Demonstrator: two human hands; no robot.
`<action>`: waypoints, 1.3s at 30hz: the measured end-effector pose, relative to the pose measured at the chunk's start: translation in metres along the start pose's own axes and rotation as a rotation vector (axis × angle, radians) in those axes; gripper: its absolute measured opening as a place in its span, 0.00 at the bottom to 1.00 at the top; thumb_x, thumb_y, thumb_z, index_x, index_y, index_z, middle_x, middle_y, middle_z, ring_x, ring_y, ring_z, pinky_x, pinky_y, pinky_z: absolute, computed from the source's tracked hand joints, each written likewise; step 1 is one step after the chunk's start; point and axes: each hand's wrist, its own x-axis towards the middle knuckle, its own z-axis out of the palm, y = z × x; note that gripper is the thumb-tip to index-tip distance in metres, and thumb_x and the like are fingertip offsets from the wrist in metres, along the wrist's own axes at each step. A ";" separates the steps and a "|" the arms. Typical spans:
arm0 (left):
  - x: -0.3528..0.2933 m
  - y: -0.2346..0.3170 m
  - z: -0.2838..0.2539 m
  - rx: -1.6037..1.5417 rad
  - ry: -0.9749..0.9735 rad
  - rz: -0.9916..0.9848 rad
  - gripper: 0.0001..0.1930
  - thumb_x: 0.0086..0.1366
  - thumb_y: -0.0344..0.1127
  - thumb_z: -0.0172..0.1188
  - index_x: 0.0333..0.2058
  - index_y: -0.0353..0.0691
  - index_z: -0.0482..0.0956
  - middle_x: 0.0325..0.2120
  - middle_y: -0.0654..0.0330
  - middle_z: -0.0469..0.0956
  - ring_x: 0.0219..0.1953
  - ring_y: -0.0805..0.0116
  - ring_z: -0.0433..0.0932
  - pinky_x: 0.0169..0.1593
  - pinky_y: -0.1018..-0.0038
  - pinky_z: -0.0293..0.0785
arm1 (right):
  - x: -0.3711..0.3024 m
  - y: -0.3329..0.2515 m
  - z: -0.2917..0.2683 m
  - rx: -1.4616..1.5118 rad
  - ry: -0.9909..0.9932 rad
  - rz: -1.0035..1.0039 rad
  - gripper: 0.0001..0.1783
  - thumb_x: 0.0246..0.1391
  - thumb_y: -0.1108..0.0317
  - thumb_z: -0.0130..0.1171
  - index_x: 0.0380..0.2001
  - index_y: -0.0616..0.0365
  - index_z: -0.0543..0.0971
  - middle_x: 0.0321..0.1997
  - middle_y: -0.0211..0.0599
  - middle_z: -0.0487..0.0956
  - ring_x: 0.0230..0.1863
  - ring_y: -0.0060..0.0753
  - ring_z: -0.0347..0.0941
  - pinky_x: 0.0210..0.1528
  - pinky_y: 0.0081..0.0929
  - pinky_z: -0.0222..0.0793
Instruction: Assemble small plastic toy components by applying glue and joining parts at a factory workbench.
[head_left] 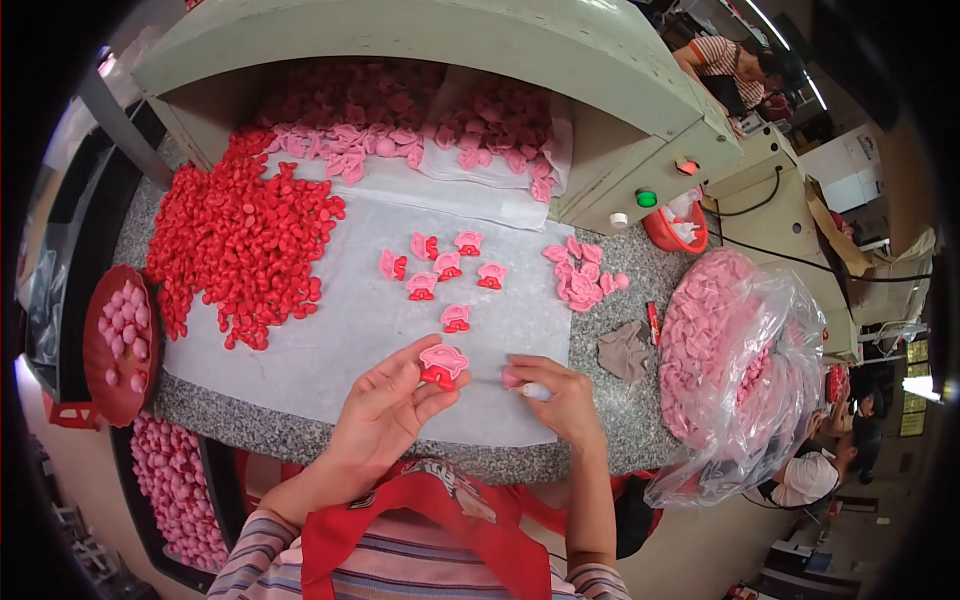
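My left hand (385, 405) pinches a small figure piece (443, 362), pink on top and red below. To its right, my right hand (568, 402) is closed around a slim white-ended object (536, 391), whose kind I cannot make out. A small pink piece (510, 377) shows at those fingertips. Beyond my hands, several pink-and-red pieces (447, 263) lie on the white sheet (370, 330). Loose red parts (245, 235) are heaped at the left, and a small pile of pink parts (580, 275) lies at the right.
A pale green metal housing (430, 35) with pink parts inside stands at the back. At the right are a clear bag of pink parts (710, 330), a grey cloth (624, 352) and a red basket (675, 232). A red bowl (95, 365) stands left. Other people are farther right.
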 end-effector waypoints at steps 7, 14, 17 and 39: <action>0.001 -0.006 0.000 0.023 -0.011 -0.041 0.24 0.63 0.37 0.47 0.53 0.29 0.57 0.46 0.50 0.69 0.48 0.57 0.70 0.51 0.70 0.68 | -0.010 -0.015 0.015 -0.046 0.121 0.090 0.14 0.34 0.80 0.60 0.30 0.58 0.79 0.32 0.36 0.78 0.35 0.34 0.75 0.38 0.24 0.70; -0.002 -0.001 0.003 0.017 0.026 0.001 0.22 0.64 0.34 0.45 0.54 0.27 0.56 0.43 0.52 0.71 0.48 0.61 0.71 0.52 0.72 0.68 | -0.017 -0.020 0.034 0.137 0.477 0.282 0.10 0.36 0.76 0.61 0.28 0.59 0.78 0.29 0.38 0.76 0.30 0.35 0.74 0.33 0.25 0.69; -0.002 0.001 0.006 0.029 0.036 0.011 0.22 0.64 0.34 0.44 0.54 0.27 0.56 0.43 0.51 0.71 0.48 0.60 0.71 0.52 0.72 0.68 | -0.009 -0.039 0.047 0.045 0.429 0.284 0.09 0.38 0.76 0.61 0.27 0.61 0.77 0.30 0.38 0.76 0.30 0.29 0.73 0.33 0.23 0.68; -0.018 -0.004 0.010 0.486 -0.139 0.207 0.15 0.60 0.25 0.49 0.47 0.31 0.69 0.47 0.51 0.69 0.49 0.67 0.68 0.51 0.73 0.65 | -0.005 -0.122 0.009 0.328 0.468 -0.144 0.15 0.31 0.80 0.66 0.28 0.62 0.77 0.33 0.45 0.77 0.35 0.36 0.74 0.37 0.25 0.71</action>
